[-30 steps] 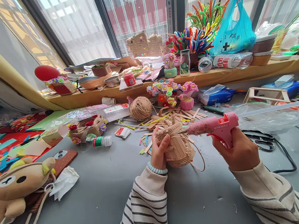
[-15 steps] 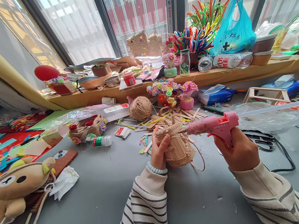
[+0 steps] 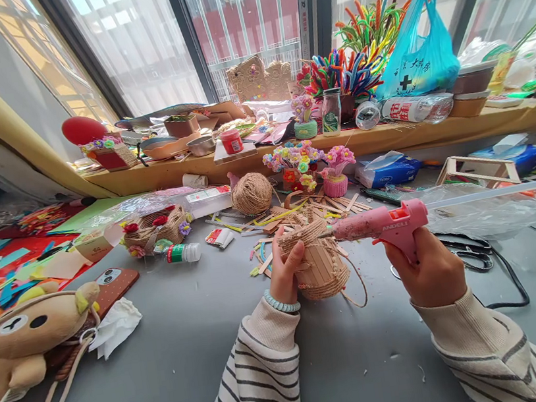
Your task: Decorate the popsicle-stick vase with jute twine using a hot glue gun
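Observation:
My left hand point(image 3: 285, 272) is wrapped round a small pot of wooden sticks bound with jute twine point(image 3: 317, 262), holding it just above the grey table point(image 3: 208, 342). My right hand point(image 3: 427, 268) grips a pink glue gun point(image 3: 385, 226) by its handle. The gun's nozzle touches the pot's upper right edge near the twine rim. A clear glue stick juts out of the gun's back to the right. A loose strand of twine loops down from the pot.
A ball of jute twine point(image 3: 252, 194), loose wooden sticks point(image 3: 329, 207) and small flower pots point(image 3: 334, 175) lie behind the pot. A twine basket point(image 3: 155, 229), a red phone point(image 3: 113, 284) and a plush bear point(image 3: 27, 334) are at left. Scissors and a black cord point(image 3: 486, 260) lie at right.
The glue gun has shifted slightly left, so its nozzle sits a little closer in on the pot's rim. My left hand and the pot stay put.

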Available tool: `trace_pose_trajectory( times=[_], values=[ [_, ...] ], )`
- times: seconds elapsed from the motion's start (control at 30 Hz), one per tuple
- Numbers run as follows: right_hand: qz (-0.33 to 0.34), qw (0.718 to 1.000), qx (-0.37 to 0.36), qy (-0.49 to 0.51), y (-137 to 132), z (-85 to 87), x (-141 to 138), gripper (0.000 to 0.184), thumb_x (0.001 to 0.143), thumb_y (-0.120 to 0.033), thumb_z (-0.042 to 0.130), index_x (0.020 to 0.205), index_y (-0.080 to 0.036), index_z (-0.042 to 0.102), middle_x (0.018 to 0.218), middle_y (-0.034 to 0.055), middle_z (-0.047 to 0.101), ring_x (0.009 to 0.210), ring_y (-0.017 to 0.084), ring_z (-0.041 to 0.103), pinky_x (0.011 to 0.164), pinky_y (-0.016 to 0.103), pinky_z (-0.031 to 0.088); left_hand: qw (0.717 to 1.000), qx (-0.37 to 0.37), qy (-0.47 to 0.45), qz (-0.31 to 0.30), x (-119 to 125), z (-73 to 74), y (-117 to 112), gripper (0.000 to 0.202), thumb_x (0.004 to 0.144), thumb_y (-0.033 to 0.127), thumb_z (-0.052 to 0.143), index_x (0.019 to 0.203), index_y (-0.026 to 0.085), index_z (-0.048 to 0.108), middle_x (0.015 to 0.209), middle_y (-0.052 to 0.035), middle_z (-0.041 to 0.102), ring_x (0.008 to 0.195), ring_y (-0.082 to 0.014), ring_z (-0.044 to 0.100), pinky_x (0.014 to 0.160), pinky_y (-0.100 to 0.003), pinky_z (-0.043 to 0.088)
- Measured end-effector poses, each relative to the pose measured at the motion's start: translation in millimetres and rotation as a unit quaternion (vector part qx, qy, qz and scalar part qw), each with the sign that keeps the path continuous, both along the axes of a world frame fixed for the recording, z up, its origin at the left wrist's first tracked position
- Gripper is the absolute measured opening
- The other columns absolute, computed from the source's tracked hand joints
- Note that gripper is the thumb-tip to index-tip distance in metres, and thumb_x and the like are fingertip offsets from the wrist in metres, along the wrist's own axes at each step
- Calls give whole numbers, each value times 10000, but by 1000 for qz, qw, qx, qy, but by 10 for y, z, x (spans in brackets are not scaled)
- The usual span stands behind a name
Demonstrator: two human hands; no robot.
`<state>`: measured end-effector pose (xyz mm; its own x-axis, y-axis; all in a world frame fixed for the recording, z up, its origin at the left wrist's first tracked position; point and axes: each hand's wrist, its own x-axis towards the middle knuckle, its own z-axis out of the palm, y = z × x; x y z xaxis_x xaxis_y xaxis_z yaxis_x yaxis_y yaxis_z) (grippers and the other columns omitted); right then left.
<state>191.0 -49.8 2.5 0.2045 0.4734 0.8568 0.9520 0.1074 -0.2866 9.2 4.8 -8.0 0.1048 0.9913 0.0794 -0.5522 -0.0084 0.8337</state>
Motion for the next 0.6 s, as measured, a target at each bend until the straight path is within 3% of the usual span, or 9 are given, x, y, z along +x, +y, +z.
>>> trace_pose_trajectory(
  times=[0.33,0.6],
  values=[
    [1,1000,12,-6,14,-25,16,161,776,-312,520,714,-164,531,481,-45,403,390,72,295,397,227,269,1000,-6,2,-9,-13,-25,45,724,615,385,689,1244,223,368,1150,-98,570,1022,-270,557,901,-431,407],
    [-1,1000,12,-29,17,-25,22,161,795,-293,491,816,-144,548,534,-18,479,433,90,397,420,232,294,1000,2,2,-6,-6,-9,20,695,645,370,670,1246,217,359,1156,-98,562,1019,-258,554,914,-430,394]
  ],
)
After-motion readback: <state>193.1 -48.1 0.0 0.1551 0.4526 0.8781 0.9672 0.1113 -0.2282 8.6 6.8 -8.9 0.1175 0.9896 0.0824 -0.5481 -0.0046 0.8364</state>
